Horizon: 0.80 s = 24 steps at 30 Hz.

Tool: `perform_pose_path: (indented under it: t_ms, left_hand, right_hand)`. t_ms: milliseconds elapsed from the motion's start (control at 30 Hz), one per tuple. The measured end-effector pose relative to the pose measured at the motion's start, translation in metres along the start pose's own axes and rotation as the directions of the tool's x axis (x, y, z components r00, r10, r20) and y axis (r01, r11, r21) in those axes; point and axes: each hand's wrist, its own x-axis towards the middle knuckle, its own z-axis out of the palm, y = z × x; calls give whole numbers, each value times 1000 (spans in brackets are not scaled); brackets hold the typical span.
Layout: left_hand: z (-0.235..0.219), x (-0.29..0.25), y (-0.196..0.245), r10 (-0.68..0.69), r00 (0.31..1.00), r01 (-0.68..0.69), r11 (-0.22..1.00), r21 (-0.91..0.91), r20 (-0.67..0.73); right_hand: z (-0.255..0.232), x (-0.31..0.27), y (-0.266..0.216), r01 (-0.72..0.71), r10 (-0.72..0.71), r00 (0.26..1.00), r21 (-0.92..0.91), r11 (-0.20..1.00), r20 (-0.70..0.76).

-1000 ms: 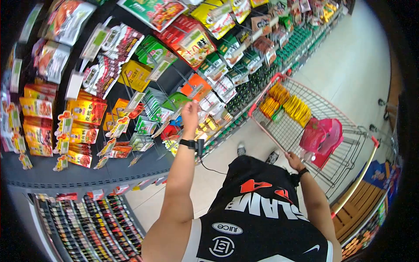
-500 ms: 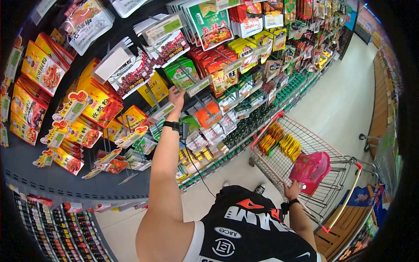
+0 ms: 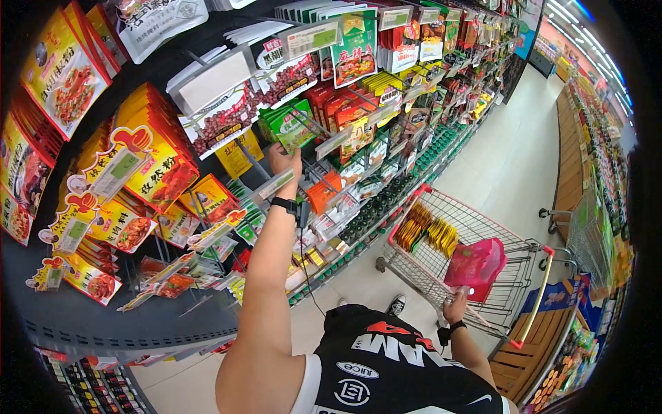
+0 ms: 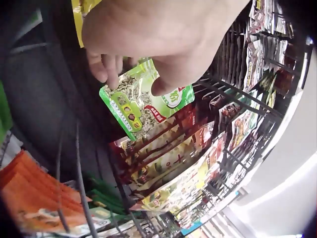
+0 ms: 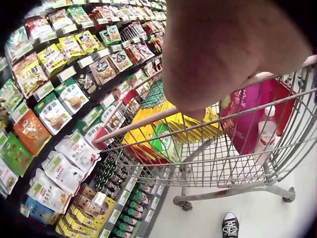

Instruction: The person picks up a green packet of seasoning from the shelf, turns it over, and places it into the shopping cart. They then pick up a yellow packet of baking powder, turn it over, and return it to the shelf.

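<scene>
My left hand (image 3: 284,160) reaches up to a hook of green seasoning packets (image 3: 289,127) on the hanging display. In the left wrist view my left hand (image 4: 133,82) pinches the top of a green packet (image 4: 143,106) between fingers and thumb, with red and yellow packets hanging behind it. Low at my side, my right hand (image 3: 455,302) grips the near rim of a red-rimmed wire shopping cart (image 3: 405,214). The right wrist view shows my right hand (image 5: 233,54) over the cart's rim rail (image 5: 143,121). Yellow packets (image 3: 431,234) and a pink bag (image 3: 476,265) lie in the cart.
The display wall (image 3: 138,172) is crowded with hanging packets and price tags on pegs, with dark bottles (image 3: 372,214) on the low shelves. The aisle floor (image 3: 524,152) runs ahead to the right. A second wire cart (image 3: 586,234) stands by wooden crates (image 3: 545,345) on the right.
My left hand has risen from the lower pegs to the green packets higher up and now pinches one. The cart and my right hand have shifted slightly along the aisle.
</scene>
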Motion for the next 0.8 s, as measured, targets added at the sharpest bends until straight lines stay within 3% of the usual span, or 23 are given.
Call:
perform_pose_path:
  t_ms: [33, 133, 167, 267, 300, 400, 433, 533, 633, 733, 800]
  left_hand:
    - [2, -1, -1, 43, 998, -43, 999, -2, -45]
    - [-2, -1, -4, 32, 999, -34, 998, 55, 41]
    - [0, 0, -8, 93, 996, -93, 993, 75, 6]
    - [-8, 2, 2, 34, 981, -35, 999, 0, 193]
    - [-12, 0, 8, 53, 974, -66, 997, 51, 221]
    - [-26, -13, 26, 13, 967, 7, 997, -80, 253]
    - [-31, -28, 38, 106, 966, -11, 929, -371, 238]
    - [-46, -57, 43, 163, 960, -42, 887, -460, 227]
    - [-44, -85, 28, 106, 954, 91, 790, -606, 281]
    - [-76, -112, 71, 75, 869, 290, 725, -625, 490]
    - [-80, -118, 74, 98, 860, 294, 708, -642, 501]
  right_hand:
    - [2, 0, 1, -5, 6, 1000, -31, 1000, 28]
    - [8, 6, -2, -71, 78, 992, -68, 995, 97]
    - [9, 7, -6, -77, 85, 994, -104, 992, 71]
    - [3, 9, -22, -167, 183, 977, -145, 975, 109]
    - [10, 11, -19, -167, 180, 981, -148, 975, 78]
    - [5, 7, -30, -204, 211, 976, -114, 972, 49]
    - [8, 6, -27, -196, 198, 980, -112, 974, 6]
    - [19, 4, -25, -182, 175, 981, -101, 978, -78]
    - [17, 6, -32, -215, 210, 975, -80, 973, -71]
    - [27, 18, -33, -209, 199, 975, -95, 973, -100]
    - [18, 26, -49, -157, 155, 987, -72, 985, -35]
